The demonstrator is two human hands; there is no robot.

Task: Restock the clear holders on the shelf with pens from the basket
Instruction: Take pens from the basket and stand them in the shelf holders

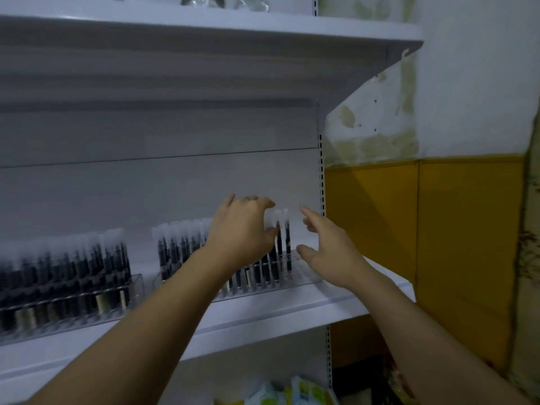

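Black pens (283, 241) with frosted caps stand upright in the right-hand clear holder (304, 280) on the white shelf (292, 314), the last two riding higher than their neighbours and probably not yet seated. The left hand (242, 229) curls its fingers at their caps, blur hiding whether it pinches one, while the right hand (327, 252) hovers just beside, fingers spread, seemingly ready to steady the row. Only a bare stretch of holder remains before the shelf's end and slotted upright (321, 185); a full second holder (87, 299) stands left, the basket unseen.
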